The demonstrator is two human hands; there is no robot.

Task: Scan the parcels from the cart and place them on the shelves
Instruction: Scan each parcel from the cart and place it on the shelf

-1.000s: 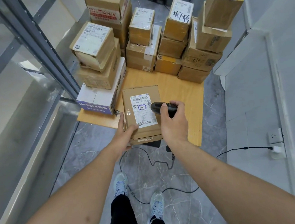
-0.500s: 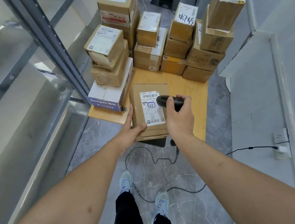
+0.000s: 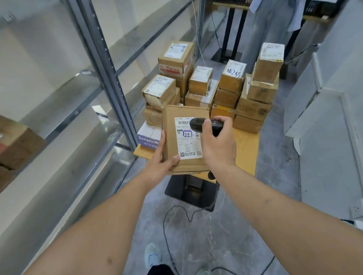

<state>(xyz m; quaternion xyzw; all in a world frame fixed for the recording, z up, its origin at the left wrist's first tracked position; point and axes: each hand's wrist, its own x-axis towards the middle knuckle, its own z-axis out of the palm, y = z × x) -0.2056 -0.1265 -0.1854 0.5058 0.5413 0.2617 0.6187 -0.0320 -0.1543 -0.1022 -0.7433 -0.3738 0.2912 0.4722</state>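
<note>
Head view: left hand [image 3: 160, 165] holds flat parcel [image 3: 186, 140] above cart [image 3: 244, 150]; right hand [image 3: 216, 141] grips scanner [image 3: 206, 124] at label [image 3: 188, 137]. Scan step. Next likely: carry to shelves [image 3: 66, 125].

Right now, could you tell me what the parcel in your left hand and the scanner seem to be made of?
Parcel: brown corrugated cardboard, matte, with creased edges and a white paper label. Scanner: looks like black moulded plastic, slightly glossy; partly hidden by the right hand.
</note>
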